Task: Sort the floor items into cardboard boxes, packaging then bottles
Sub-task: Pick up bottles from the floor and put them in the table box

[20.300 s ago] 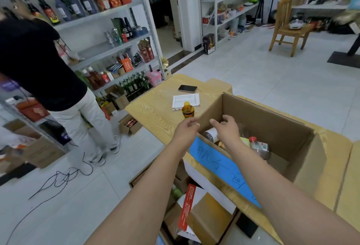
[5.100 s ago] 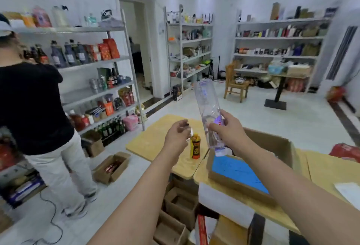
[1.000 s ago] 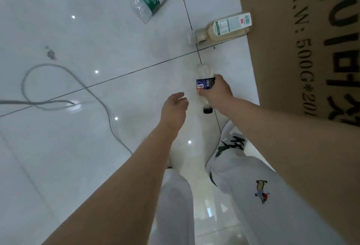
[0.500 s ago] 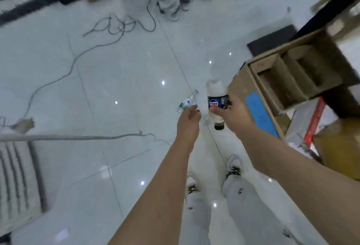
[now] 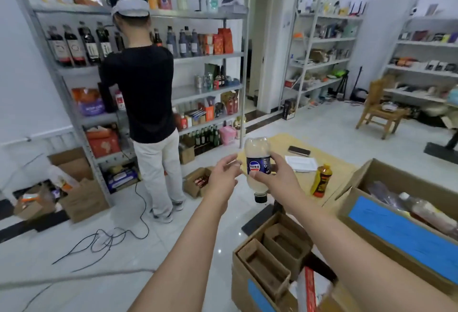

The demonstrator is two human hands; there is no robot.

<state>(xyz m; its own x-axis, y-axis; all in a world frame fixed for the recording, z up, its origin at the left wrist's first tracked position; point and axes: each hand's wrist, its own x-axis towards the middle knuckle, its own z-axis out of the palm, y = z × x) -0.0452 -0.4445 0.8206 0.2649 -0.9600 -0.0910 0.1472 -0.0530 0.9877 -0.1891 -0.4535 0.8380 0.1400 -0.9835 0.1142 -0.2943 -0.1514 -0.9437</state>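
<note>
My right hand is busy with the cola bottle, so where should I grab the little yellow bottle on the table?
Probably round its middle, coming from the left with the free left hand. The yellow bottle stands upright near the table edge, and the cardboard box crowds its right.

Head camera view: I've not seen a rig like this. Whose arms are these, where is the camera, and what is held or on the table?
No machine here: a person wears one wide-angle camera on the head, so the two bare arms reaching forward are their own. The right hand grips a blue-labelled bottle, cap downward; the left hand is open beside it. On the wooden table are a phone, a paper sheet and an upright orange bottle. The cardboard box at right holds other bottles. A second person stands at the shelves.
</note>
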